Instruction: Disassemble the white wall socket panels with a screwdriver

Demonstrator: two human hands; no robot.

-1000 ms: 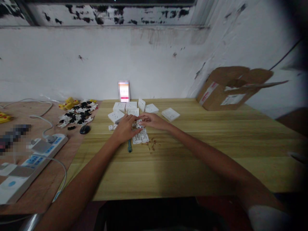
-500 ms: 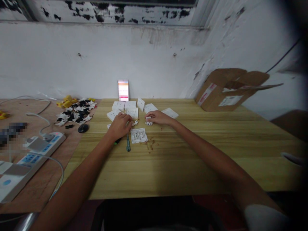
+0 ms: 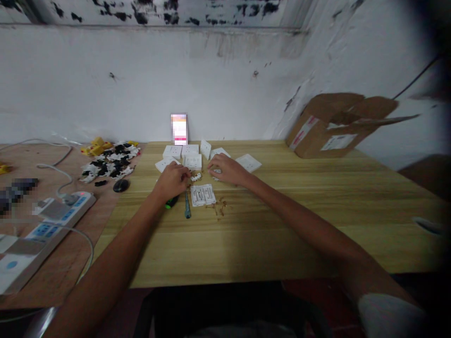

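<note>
My left hand [image 3: 174, 179] has its fingers curled beside a small white plastic part [image 3: 196, 177]; whatever they hold is hidden. Opposite it, my right hand [image 3: 225, 169] bends its fingers down over another small white piece [image 3: 216, 175], mostly covered by the hand. I cannot make out what its fingertips pinch. Between the hands and nearer me lies a white square socket back [image 3: 203, 195] with its moulded inside facing up. A screwdriver [image 3: 187, 206] lies to its left, and small brass-coloured strips [image 3: 221, 207] are scattered at its right. A black and green object [image 3: 172, 202] shows below my left wrist.
Several white socket plates [image 3: 192, 162] lie behind the hands, before a lit phone [image 3: 179, 129] against the wall. On the left are black and white parts [image 3: 112, 162], a black mouse [image 3: 121, 186] and a power strip [image 3: 49, 234]. An open cardboard box [image 3: 324, 129] stands back right.
My right hand has shifted a little left and now covers more of the small white piece. My left hand has drawn slightly left, uncovering more of the white part beside it. The view has tilted slightly down.
</note>
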